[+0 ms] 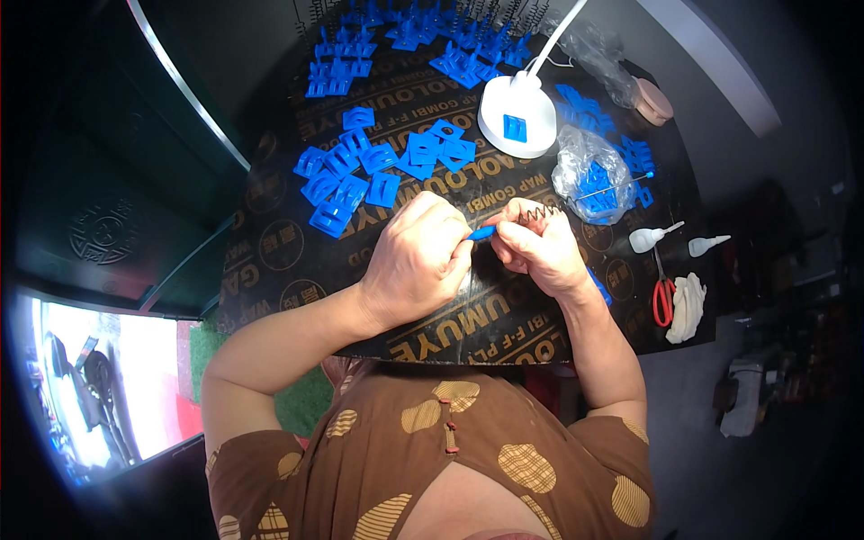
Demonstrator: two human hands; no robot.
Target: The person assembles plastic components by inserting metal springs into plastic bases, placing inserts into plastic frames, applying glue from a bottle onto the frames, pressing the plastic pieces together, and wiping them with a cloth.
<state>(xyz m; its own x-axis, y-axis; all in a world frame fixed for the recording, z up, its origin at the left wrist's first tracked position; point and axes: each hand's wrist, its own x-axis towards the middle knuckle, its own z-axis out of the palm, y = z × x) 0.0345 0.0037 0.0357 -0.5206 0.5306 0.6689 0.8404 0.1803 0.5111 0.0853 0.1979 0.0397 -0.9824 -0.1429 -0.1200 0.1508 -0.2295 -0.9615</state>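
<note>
**First onlooker:** How many objects occupy the hands?

**Second onlooker:** One small blue piece (484, 232), between the hands above the black printed board (333, 265). The left hand (421, 256), fingers curled, pinches one end; the right hand (543, 250) pinches the other between thumb and forefinger. One dark coil spring (543, 213) runs along the right fingers; whether they grip it I cannot tell.

**First onlooker:** And the counts around them?

**Second onlooker:** About thirteen loose blue plates (384, 189) lie beyond the left hand, in a group of about nine and another of about four. There are one white round-based lamp (493, 121) with a single blue plate on its base, two white nozzle bottles (646, 240), one pair of red-handled scissors (663, 303), one crumpled white cloth (688, 310) and one pink round object (652, 101).

**First onlooker:** What escapes the eye?

**Second onlooker:** The fingertips cover both ends of the blue piece. Overlap makes the plate count approximate. The spring-topped blue assemblies (328, 79) at the far edge, some cut off, resist counting, as do the blue parts inside the clear plastic bag (576, 153). One blue item (599, 286) is partly hidden behind the right wrist.
</note>
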